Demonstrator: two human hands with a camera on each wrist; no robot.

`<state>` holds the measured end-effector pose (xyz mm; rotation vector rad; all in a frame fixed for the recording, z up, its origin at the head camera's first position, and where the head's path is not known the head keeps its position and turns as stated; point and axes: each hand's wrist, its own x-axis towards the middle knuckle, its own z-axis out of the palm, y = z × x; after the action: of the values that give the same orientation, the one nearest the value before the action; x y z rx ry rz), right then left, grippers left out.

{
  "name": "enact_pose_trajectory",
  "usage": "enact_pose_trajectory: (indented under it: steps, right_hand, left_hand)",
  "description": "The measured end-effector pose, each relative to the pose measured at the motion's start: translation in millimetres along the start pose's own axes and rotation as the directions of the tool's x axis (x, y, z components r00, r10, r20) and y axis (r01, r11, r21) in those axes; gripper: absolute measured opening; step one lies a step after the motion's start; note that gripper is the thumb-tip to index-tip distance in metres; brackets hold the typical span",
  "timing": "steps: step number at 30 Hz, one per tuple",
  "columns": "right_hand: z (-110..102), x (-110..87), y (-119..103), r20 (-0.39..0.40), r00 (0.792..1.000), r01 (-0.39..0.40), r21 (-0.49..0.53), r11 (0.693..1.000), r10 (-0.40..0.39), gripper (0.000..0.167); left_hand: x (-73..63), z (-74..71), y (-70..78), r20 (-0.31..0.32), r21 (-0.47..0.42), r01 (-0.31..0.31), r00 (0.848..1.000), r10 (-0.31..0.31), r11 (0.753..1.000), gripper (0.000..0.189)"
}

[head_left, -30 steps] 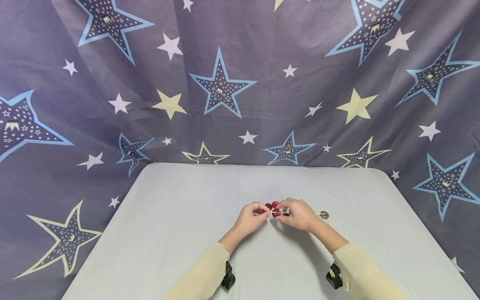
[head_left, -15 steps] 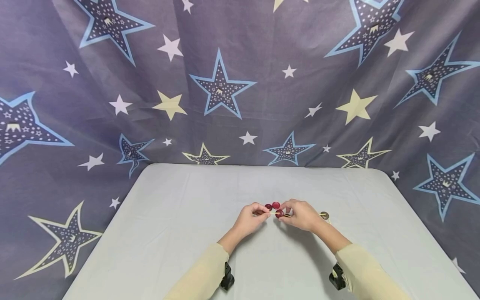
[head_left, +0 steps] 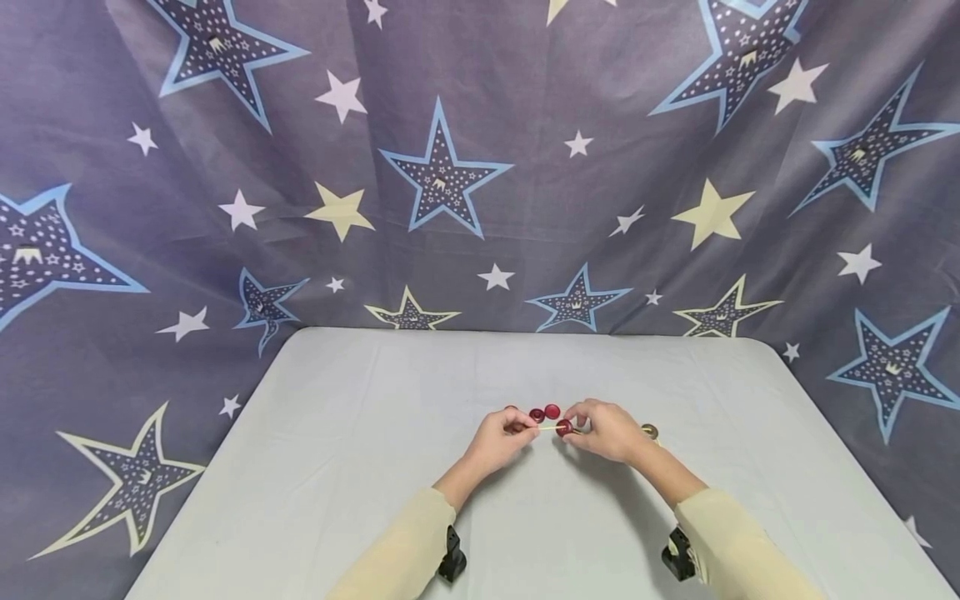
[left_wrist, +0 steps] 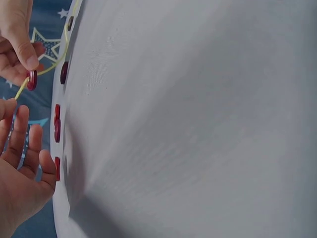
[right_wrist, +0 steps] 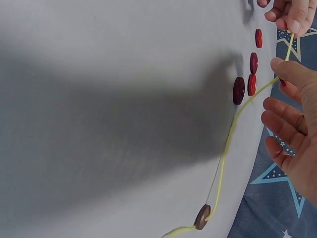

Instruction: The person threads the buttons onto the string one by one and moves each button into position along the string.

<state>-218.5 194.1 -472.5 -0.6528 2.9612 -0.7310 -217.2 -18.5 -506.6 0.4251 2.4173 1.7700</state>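
My left hand (head_left: 501,437) pinches a yellow cord (right_wrist: 225,148) near its end between thumb and forefinger. Its other fingers curve loosely in the left wrist view. Facing it, my right hand (head_left: 603,432) pinches a dark red button (left_wrist: 32,80) with thumb and fingers. The cord passes through this button, and a short straight length of it spans the space between both hands. Beyond my right hand the cord runs along the table to a brown button (right_wrist: 202,217) that is threaded on it.
Several loose red buttons lie on the white table (head_left: 360,467) just beyond my hands, among them a bright red button (head_left: 552,411) and a large dark red button (right_wrist: 239,90). A star-patterned cloth (head_left: 480,275) hangs behind the table's far edge.
My right hand has slid slightly right with the dark red button, so more cord shows between the hands. The left hand holds nearly the same place.
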Motion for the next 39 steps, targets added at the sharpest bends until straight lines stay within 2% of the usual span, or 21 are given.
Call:
enact_pose_trajectory:
  steps: [2,10,19,28,32,39]
  right_hand:
    - [0,-0.6,0,0.001,1.0,-0.003,0.0,1.0,0.003,0.027]
    - [-2,-2.0,1,0.008,1.0,-0.018,0.014,1.0,0.018,0.027]
    - [-3,-3.6,6,0.014,0.999,-0.044,0.012,0.999,0.044,0.026]
    - [-4,-4.5,12,-0.003,1.0,-0.025,0.005,1.0,0.025,0.024]
    - [-4,-5.2,13,-0.005,1.0,-0.029,0.004,1.0,0.029,0.024]
    - [-5,-6.8,13,-0.015,0.999,-0.034,0.003,0.999,0.034,0.024]
  left_hand:
    - [-1.4,0.3,1.1,-0.004,0.004,-0.001,1.0,0.001,1.0,0.009]
    - [-15.5,-6.1,33.1,0.002,-0.008,-0.008,1.0,0.008,1.0,0.008]
    - [-16.3,-7.5,33.4,0.021,-0.012,0.007,1.0,-0.007,1.0,0.01]
    - [-18.5,-7.7,35.0,0.026,-0.017,0.036,0.999,-0.036,0.999,0.011]
    - [-17.8,-6.7,31.4,0.027,-0.015,0.026,0.999,-0.026,1.0,0.011]
    - [-4.9,1.3,-3.7,0.023,-0.011,0.039,0.999,-0.039,0.999,0.01]
